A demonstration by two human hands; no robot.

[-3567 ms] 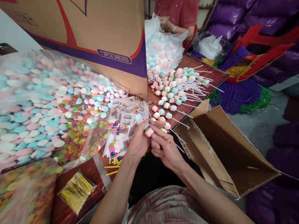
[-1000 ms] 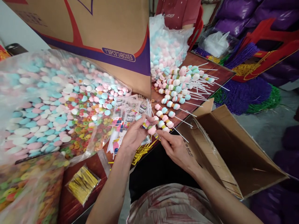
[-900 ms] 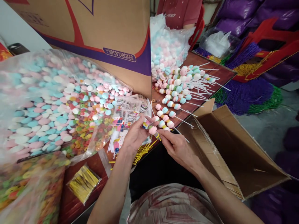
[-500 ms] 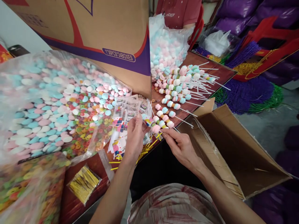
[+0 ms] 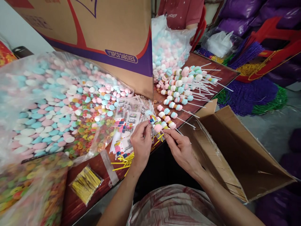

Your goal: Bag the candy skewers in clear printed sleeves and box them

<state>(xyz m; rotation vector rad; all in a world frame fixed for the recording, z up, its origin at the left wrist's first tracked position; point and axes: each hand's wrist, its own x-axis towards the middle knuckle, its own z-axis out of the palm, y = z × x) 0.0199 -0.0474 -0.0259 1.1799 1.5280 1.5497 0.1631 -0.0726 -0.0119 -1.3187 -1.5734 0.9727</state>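
My right hand pinches the white stick of a marshmallow skewer just below a pink marshmallow. Over the skewer's upper part lies a clear printed bag, and my left hand has thumb and fingers closed on its edge, left of the pink marshmallow. How far the bag covers the skewer is hard to make out. Yellow twist ties lie beneath my left hand, near a stack of printed bags. Finished-looking skewers of marshmallows and gummy rings lie in a pile beyond my hands.
A large bag of marshmallows fills the left, with gummy rings beside it. A tall carton stands behind. An open cardboard box is at the right. Across the table sits a person in a red shirt.
My left hand has shifted right and turned, its fingertips now close to the pink marshmallow. More yellow twist ties show to its left. My right hand stays nearly in place.
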